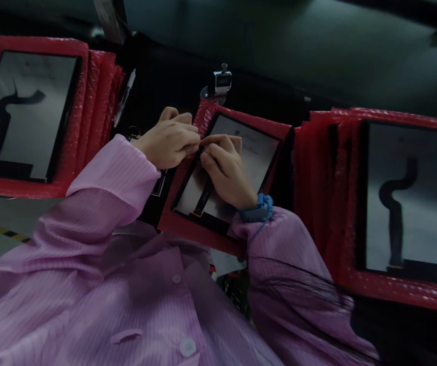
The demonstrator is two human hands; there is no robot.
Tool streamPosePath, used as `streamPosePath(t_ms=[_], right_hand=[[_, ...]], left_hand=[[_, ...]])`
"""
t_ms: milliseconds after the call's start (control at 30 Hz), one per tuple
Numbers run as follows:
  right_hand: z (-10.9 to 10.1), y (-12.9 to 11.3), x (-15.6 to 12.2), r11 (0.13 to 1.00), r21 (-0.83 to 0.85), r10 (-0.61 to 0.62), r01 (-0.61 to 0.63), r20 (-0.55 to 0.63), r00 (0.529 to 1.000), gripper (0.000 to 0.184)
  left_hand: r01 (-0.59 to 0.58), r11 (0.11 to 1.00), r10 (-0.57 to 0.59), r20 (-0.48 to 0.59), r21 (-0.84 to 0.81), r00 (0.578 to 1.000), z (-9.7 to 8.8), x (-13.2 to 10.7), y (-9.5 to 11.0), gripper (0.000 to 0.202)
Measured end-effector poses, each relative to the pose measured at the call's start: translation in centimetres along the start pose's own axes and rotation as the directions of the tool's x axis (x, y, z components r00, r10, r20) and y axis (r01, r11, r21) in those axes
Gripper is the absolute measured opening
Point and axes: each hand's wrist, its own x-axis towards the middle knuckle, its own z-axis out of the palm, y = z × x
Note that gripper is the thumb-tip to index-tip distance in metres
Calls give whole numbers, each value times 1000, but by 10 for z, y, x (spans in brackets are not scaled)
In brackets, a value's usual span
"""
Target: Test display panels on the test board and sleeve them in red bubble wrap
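Curled fingers of the left hand (175, 138) and right hand (226, 170) come together over the middle panel (258, 152); whether they pinch anything, I cannot tell. This panel lies on a red bubble-wrap sleeve (199, 238), its dark ribbon cable (204, 198) partly under the right hand. Stacked red sleeves, each stack topped by a panel, sit at three o'clock (325, 203) and between nine and ten (71, 142); a tally counter (223, 82) stands at twelve.

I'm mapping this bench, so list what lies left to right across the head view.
Leftmost panel, pen, left hand, right hand, blue wristband, rightmost panel.
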Motion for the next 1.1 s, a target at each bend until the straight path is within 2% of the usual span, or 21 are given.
streamPosePath(t_ms=[300,700,833,1000,1067,1100], right_hand=[[-1,-1,-1,1000,-3,1,-1,7,1000,35],[0,0,-2,999,3,-42,43,-15,999,29],[1,1,-2,999,-5,-46,45,-7,999,30],[2,-1,-2,999,13,-37,37,-20,999,38],[2,-2,-2,998,51,-31,34,-47,998,42],[1,-2,-2,997,73,-31,35,-67,997,45]], left_hand=[[4,1000,-5,-33,-30,999,-2,-1,1,27],[4,997,-10,-70,-75,997,-8,-1,4,17],[16,998,-19,-55,-55,998,-7,-1,5,18],[34,999,-34,-34,-12,999,-9,2,4,23],[39,999,-38,-98,7,994,-16,-1,10,30],[59,998,-55,-180,14,982,-20,-6,15,33]])
